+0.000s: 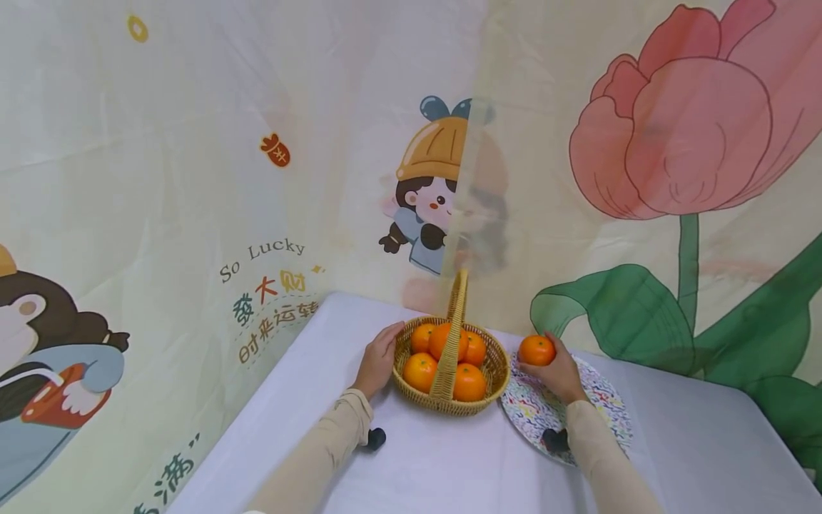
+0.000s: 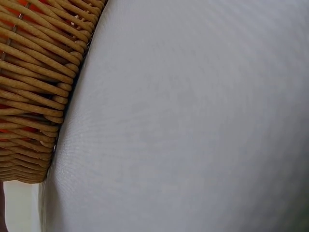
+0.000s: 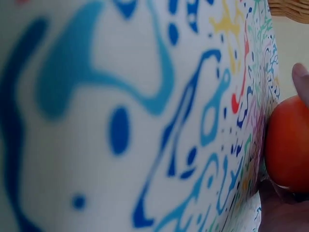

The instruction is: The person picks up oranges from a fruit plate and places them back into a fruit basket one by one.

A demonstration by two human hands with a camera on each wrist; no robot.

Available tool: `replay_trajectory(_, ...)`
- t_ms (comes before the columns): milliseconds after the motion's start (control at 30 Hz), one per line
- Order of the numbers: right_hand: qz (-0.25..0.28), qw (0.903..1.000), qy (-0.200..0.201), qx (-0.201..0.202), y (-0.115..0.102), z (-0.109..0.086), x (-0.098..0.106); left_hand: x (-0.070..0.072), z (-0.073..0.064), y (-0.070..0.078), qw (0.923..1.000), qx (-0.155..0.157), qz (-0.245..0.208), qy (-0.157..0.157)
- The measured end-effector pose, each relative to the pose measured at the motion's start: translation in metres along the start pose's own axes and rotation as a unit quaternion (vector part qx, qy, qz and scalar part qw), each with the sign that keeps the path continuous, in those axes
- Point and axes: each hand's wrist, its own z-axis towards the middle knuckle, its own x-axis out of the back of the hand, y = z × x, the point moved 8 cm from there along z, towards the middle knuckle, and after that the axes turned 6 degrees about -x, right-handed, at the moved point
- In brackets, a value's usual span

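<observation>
The right hand (image 1: 560,373) curls round a small, firm, smooth orange mandarin (image 1: 536,350), best cupped around its middle, while relaxed left-hand fingers (image 1: 384,350) steady the woven wicker basket (image 1: 449,408).

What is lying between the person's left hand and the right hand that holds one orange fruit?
In the head view, the woven wicker basket with five oranges stands between the left hand and the right hand holding the orange fruit.

Plate (image 3: 120,116) pattern blurred close up
</observation>
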Motion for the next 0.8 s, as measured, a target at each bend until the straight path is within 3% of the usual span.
replay_trajectory(300, 0.01, 0.9999, -0.001, 0.003, 0.004, -0.001, 0.001, 0.002, 0.0, 0.004, 1.0, 0.001, -0.001, -0.004)
replay_trajectory(567, 0.019, 0.9998, -0.002, -0.005, -0.001, -0.015, 0.014, 0.001, -0.001, 0.007, 1.0, -0.007, -0.004, -0.003)
replay_trajectory(800, -0.001, 0.9992, 0.001, 0.04, -0.019, -0.034, 0.026, 0.003, 0.001, 0.004, 0.9999, -0.004, -0.014, 0.004)
